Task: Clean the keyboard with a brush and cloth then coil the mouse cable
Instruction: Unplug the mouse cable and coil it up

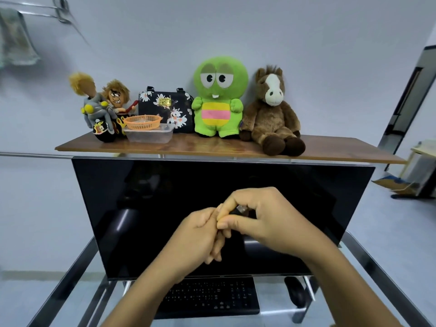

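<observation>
Can't really make out what the right hand point(266, 215) has pinched, just a small dark bit peeking between the fingers. The left forearm covers the keyboard's point(212, 297) left end. Towel point(16, 38) up top-left is blurry and cut off.

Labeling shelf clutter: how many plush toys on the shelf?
4. From the left: blond-haired doll, brown-haired cartoon doll, green plush right of the floral bag, brown horse at the right end. More might be hidden behind them.

Pale wall point(236, 31) — wooden shelf point(212, 147)
</observation>
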A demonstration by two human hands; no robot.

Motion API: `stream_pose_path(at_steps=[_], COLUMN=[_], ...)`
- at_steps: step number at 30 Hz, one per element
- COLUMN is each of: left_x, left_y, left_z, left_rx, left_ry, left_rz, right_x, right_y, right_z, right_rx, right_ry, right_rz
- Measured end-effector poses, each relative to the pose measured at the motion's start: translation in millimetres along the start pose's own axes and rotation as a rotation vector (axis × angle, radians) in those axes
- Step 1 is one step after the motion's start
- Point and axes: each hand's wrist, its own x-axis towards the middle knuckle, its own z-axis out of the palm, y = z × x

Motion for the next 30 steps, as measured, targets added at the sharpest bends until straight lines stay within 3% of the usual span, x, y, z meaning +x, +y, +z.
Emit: stream_pose_path(at_steps=[3,5,12,17,20,23,27,30], left_x=[-2.4,-2.0,-1.3,-2.9,-1.3,-1.1,-3.8,-0.7], left_y=[7.3,7.6,-9.1,-18.1,-20.9,-26.4,-29.4,-32.3], left_z=[-0.6,-5.5,-9.7,-11.6,-9.0,-3.3,9.9,13.9], left_rx=[-0.573,-0.786,-0.956,-0.625,-0.197,0.223,0.296,0.335], left_ry=[-0.187,-0.286,-0.421,-0.292,-0.114,0.085,0.131,0.208], left_rz=[-0.289,-0.391,-0.472,-0.32,-0.178,0.014,0.221,0.28], right_x=[1.6,1.0,-0.7,-9.4,-11.3,-11.9,-14.4,-18.4], right_y=[9.9,17.3,30.3,34.3,40.6,45.1,47.2,49.4], right_z=[7.2,14.6,30.2,37.7,40.5,40.3,45.8,59.4], right_rx=[0.349,0.455,0.343,0.279,0.35,0.597,0.91,0.93], right_ry=[0.033,0.077,0.027,0.164,0.208,0.221,0.241,0.246], right_rz=[0.089,0.109,0.234,0.32,0.383,0.448,0.539,0.603])
